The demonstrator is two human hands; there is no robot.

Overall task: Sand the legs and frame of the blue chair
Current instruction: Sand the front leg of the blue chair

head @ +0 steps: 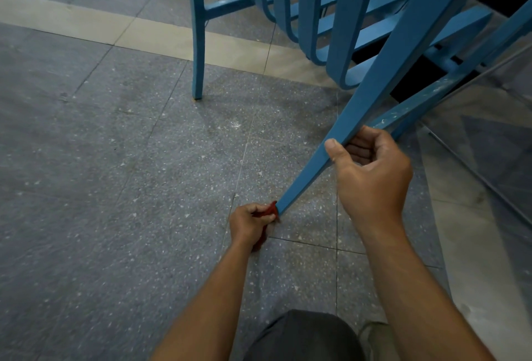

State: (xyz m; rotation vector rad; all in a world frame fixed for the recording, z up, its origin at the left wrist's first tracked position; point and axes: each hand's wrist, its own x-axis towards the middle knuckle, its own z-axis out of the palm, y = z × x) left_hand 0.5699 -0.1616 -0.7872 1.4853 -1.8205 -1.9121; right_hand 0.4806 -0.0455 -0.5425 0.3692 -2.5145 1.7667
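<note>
A blue wooden chair (342,9) fills the upper right, its slatted back hanging between the legs. One long blue leg (383,78) slants down to the floor at the centre. My right hand (371,170) is wrapped around this leg about halfway down, thumb on its top face. My left hand (249,224) is down at the leg's foot, holding a folded red piece of sandpaper (270,211) pressed against the leg's tip. A second leg (198,44) stands upright on the floor at the left.
The floor is grey speckled tile (115,159) with a pale beige strip (86,24) across the back. A scuffed blue leg (426,99) runs behind my right hand. My knee in dark trousers (305,337) is at the bottom edge.
</note>
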